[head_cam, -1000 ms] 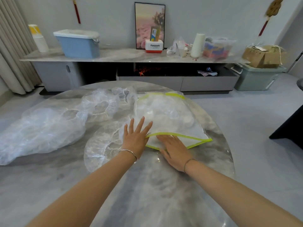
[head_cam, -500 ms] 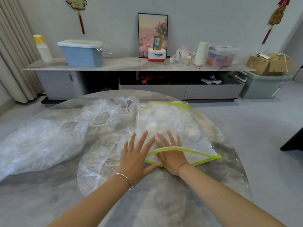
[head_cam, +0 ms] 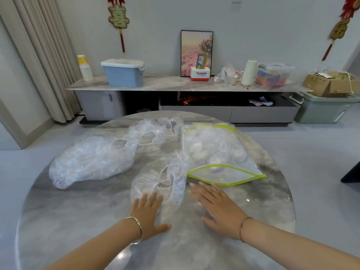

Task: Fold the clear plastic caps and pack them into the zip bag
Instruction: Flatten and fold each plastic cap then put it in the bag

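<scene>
– Clear plastic caps (head_cam: 93, 160): where do they lie?
– Most sit in a loose, crumpled heap on the left of the round grey marble table (head_cam: 78, 215), trailing back toward its far edge. One elastic-rimmed clear cap (head_cam: 161, 182) lies spread out by itself nearer the middle, between the heap and the bag.
– And the left hand (head_cam: 148, 213)?
– Palm down, fingers straight and slightly apart, thumb out to the side. Its fingertips rest on the near edge of that single cap, and it grasps nothing. A silver bangle (head_cam: 137, 228) sits on the wrist.
– The right hand (head_cam: 220, 207)?
– Also flat, palm down on the tabletop, fingers straight and released, holding nothing. A thin dark bracelet (head_cam: 244, 226) circles the wrist. The fingertips lie just before the bag's mouth; I cannot tell whether they touch it.
– Describe the bag.
– It is a clear zip bag with a yellow-green zip strip (head_cam: 220, 152), lying flat on the right half of the table and touching the single cap along its left side. Its mouth gapes toward the person, and white folded bundles of caps show through the plastic.
– Behind the table?
– A long low grey sideboard (head_cam: 165, 85) bears a blue tub with a white lid (head_cam: 122, 75) and a framed pink picture (head_cam: 196, 49). A cardboard box (head_cam: 329, 84) stands at far right.
</scene>
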{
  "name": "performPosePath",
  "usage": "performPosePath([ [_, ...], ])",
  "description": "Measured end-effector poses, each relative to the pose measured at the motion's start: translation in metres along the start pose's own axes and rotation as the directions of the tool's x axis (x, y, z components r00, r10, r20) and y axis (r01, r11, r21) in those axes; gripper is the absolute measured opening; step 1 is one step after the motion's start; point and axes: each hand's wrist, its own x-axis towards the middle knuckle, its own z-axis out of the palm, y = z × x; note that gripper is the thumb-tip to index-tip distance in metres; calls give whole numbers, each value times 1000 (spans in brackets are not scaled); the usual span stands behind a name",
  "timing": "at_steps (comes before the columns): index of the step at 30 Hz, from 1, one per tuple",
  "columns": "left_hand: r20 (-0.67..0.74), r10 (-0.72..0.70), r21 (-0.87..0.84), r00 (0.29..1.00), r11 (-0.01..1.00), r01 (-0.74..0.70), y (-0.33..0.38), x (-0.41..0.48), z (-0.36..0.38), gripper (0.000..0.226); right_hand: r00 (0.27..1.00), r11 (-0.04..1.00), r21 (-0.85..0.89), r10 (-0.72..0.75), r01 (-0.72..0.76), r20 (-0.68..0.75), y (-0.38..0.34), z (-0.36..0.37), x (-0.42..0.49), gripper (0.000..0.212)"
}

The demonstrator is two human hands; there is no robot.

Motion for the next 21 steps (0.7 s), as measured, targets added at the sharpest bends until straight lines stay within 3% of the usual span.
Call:
performPosePath([
  [2, 19, 44, 20, 999, 999, -45, 4, -20, 3, 139, 993, 993, -6, -118, 118, -23, -21, -12, 1, 76],
  [6, -44, 150, 51, 988, 988, -148, 10, -42, 5, 85, 980, 980, -17, -197, 198, 14, -47, -13, 4, 47],
  [10, -27, 211, 32, 977, 977, -210, 8, -53, 9, 93, 984, 984, 37, -176, 175, 27, -60, -3, 11, 29],
  [14, -40, 224, -21, 974, 974, -225, -1, -60, 12, 106, 999, 962, 271, 13, -21, 30, -61, -11, 21, 26],
  [16, -127, 221, -25, 967, 974, -226, -6, -60, 11, 100, 987, 853, 497, 150, -159, 57, -59, -13, 21, 17],
  [18, -268, 235, -34, 934, 967, -253, -12, -58, 12, 80, 957, 671, 697, 277, -253, 80, -58, -17, 20, 9],
  [21, -546, 172, -161, 820, 939, -305, -15, -57, 10, 43, 931, 477, 833, 347, -281, 115, -54, -27, 16, 15],
])
